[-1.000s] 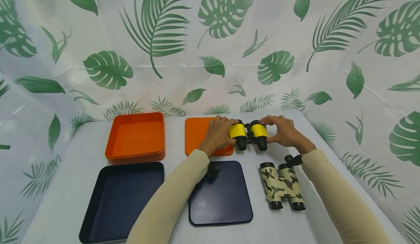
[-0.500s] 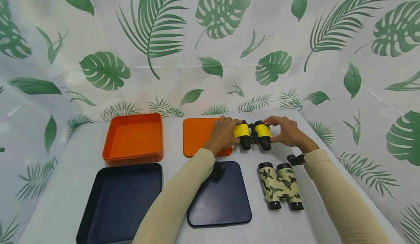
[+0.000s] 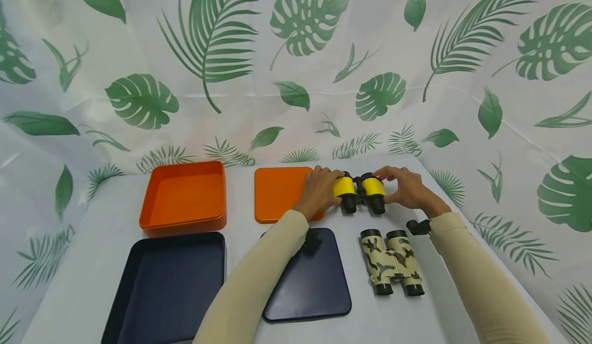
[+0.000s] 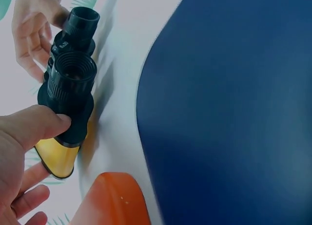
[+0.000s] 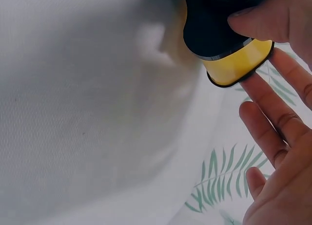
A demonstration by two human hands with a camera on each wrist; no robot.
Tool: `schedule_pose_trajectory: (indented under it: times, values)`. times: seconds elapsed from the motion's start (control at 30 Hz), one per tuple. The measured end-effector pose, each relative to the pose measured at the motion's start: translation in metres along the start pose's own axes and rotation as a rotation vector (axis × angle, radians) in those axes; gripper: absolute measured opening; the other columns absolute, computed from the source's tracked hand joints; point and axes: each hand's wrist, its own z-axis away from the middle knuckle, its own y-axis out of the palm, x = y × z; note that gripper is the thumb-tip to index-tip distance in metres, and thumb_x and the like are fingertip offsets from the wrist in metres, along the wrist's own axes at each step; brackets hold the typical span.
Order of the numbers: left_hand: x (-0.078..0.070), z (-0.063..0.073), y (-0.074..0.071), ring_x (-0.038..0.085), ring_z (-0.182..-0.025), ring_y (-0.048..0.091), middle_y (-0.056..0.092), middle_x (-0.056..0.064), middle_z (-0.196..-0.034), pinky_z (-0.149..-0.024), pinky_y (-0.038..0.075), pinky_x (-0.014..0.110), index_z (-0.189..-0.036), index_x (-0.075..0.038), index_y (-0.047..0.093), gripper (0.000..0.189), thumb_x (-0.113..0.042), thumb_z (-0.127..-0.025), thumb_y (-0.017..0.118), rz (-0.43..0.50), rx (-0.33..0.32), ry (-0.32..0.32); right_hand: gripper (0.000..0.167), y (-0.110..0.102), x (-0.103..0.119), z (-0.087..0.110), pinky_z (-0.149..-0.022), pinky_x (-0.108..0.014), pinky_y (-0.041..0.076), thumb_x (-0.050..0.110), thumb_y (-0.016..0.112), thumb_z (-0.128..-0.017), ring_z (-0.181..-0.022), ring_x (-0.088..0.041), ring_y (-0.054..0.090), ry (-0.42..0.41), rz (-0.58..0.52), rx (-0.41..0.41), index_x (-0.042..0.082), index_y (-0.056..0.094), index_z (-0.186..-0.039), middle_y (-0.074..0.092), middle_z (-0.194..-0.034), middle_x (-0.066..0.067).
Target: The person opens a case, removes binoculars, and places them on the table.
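Note:
Yellow and black binoculars (image 3: pixel 372 185) are at the back right of the table, eyepieces toward me. My left hand (image 3: pixel 319 189) pinches their left barrel between thumb and fingers. On the other barrel, my right hand (image 3: pixel 408 189) does the same from the right side. In the left wrist view, the left thumb lies on the black body of the binoculars (image 4: pixel 73 88), with fingers at the far end of the yellow part. The right wrist view shows the right thumb on the black part and fingertips under the yellow end (image 5: pixel 239 64).
Camouflage binoculars (image 3: pixel 393 261) lie at the right front. An orange flat lid (image 3: pixel 275 195) sits partly behind my left hand, and a dark blue lid (image 3: pixel 319 287) lies below my left forearm. Further left are an orange box (image 3: pixel 182 223) and a dark blue box (image 3: pixel 224 261).
Both hands have shifted the yellow binoculars slightly right, away from the orange lid. The head view has also turned a little, so the scene slides left. The grip looks the same.

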Motion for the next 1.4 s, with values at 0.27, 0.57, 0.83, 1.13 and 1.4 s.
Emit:
schedule_pose_trajectory:
  times: [0.27,0.57,0.83,1.13,1.4]
  values:
    - [-0.006,-0.003,0.003,0.021,-0.115,0.054,0.069,-0.002,-0.138,-0.096,0.044,0.035,-0.151,-0.028,0.06,0.066,-0.038,-0.091,0.085,0.008,-0.006,-0.023,0.071,0.001,-0.007,0.0,-0.108,-0.072,0.022,0.01,0.088,-0.082,-0.132,-0.042,0.046,0.016,0.005,-0.005,0.016,0.056,-0.146,0.06,-0.147,-0.017]
    - [-0.005,-0.005,0.005,0.02,-0.114,0.056,0.071,-0.002,-0.138,-0.093,0.044,0.034,-0.15,-0.026,0.062,0.067,-0.042,-0.089,0.087,0.027,-0.014,-0.036,0.071,-0.003,-0.011,0.002,-0.112,-0.078,0.017,0.009,0.085,-0.087,-0.139,-0.044,0.043,0.023,-0.027,0.022,0.017,0.055,-0.151,0.056,-0.153,-0.017]
    - [-0.002,0.0,0.001,0.022,-0.118,0.056,0.069,-0.001,-0.141,-0.098,0.046,0.038,-0.151,-0.026,0.061,0.069,-0.048,-0.09,0.084,0.06,0.013,-0.03,0.071,-0.007,-0.005,0.006,-0.11,-0.081,0.023,0.017,0.082,-0.09,-0.145,-0.049,0.035,0.048,-0.011,0.041,0.019,0.054,-0.155,0.053,-0.158,-0.02]
    - [0.02,0.011,-0.022,0.029,-0.129,0.055,0.066,0.004,-0.146,-0.109,0.049,0.045,-0.152,-0.023,0.059,0.066,-0.047,-0.094,0.08,0.115,0.004,-0.058,0.066,-0.006,0.028,-0.001,-0.108,-0.071,0.022,0.019,0.079,-0.093,-0.135,-0.045,0.04,-0.053,-0.032,-0.053,0.014,0.055,-0.154,0.058,-0.153,-0.022]
    - [0.046,0.027,-0.046,0.035,-0.136,0.047,0.058,0.01,-0.152,-0.114,0.043,0.052,-0.154,-0.02,0.056,0.069,-0.048,-0.095,0.079,0.176,-0.045,-0.155,0.065,0.001,0.066,-0.01,-0.111,-0.072,0.021,0.02,0.082,-0.094,-0.137,-0.047,0.041,-0.147,-0.089,-0.104,0.013,0.056,-0.153,0.06,-0.151,-0.021]
